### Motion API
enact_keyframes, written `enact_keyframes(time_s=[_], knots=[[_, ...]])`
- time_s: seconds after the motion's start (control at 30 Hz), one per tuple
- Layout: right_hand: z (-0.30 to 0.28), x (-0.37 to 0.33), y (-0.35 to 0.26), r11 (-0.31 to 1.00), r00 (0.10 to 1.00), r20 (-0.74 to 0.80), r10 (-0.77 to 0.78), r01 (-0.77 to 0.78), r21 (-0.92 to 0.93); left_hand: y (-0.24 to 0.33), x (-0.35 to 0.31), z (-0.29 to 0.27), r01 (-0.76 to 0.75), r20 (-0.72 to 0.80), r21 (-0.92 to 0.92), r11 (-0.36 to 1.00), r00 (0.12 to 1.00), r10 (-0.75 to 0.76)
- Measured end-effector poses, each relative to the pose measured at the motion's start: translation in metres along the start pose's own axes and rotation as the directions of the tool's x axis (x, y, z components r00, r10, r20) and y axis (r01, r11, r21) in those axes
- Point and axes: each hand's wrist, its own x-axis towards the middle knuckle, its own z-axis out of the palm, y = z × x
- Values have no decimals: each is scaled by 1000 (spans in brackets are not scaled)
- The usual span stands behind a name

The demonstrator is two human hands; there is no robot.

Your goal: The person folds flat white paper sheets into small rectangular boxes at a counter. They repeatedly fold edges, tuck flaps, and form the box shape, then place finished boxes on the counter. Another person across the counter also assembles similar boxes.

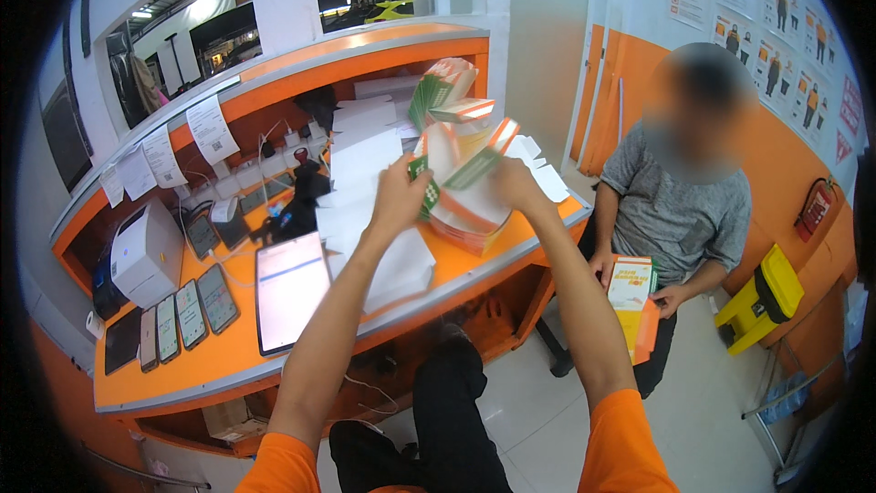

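An open cardboard box (467,224), printed in orange, green and white, stands on the orange counter with its flaps up. My left hand (400,194) is closed on a green flap at the box's left side. At the opposite side my right hand (522,184) is closed at a green and white flap; its fingers are partly smeared by motion. Just behind, folded printed boxes (441,91) rest in a pile. Flat white cardboard sheets (401,269) lie stacked beside and beneath my left forearm.
Left along the counter (228,370) are a tablet (292,292), several phones (190,313), a white printer (146,254) and cables. A seated person (680,192) at right holds a printed flat carton (631,297). Beyond stands a yellow bin (762,297).
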Motion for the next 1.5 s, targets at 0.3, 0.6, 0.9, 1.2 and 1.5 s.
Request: enact_keyframes(time_s=[0.3, 0.6, 0.9, 1.2, 1.5], knots=[[41, -13, -12, 890, 990, -138, -38, -30, -456, 9, -5, 5, 50, 13, -10, 999, 999, -50], [67, -16, -11, 839, 999, -36, 18, -35, -543, -9, -28, 25, -21, 23, -47, 999, 999, 22], [43, -4, 13, 965, 957, 289, 20, 56, -255, -27, -38, 38, 110, -43, 245, 963, 994, -102], [18, -45, 48, 999, 998, 53, 14, -17, 42, -17, -48, -83, 115, 175, 522, 845, 955, -238], [20, -78, 51, 992, 956, -284, 72, -38, 124, 8, -108, -91, -211, 703, 459, 863, 680, -207]])
